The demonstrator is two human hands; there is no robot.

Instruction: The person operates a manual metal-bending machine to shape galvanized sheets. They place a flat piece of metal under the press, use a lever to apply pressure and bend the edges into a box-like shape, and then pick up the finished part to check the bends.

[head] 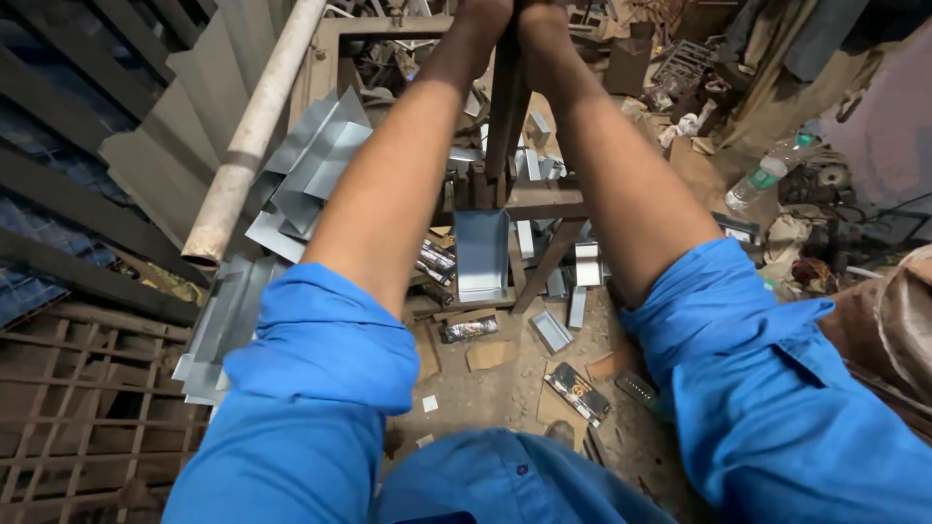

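Note:
Both of my arms, in rolled-up blue sleeves, reach forward to the top edge of the view. My left hand [482, 12] and my right hand [542, 14] meet around the upper end of a dark upright metal bar [507, 107]; the fingers are cut off by the frame edge. The bar stands on a rusty metal stand [544, 202]. Below the stand lies a folded grey sheet-metal tray [482, 257], with several smaller bent metal pieces [549, 332] around it.
Folded grey metal sheets [311, 165] and a pale pipe [250, 131] lean at the left. A rusty grate [78, 408] lies at the lower left. Dark packets [578, 393] and cardboard scraps litter the floor. A plastic bottle [762, 180] stands among clutter at the right.

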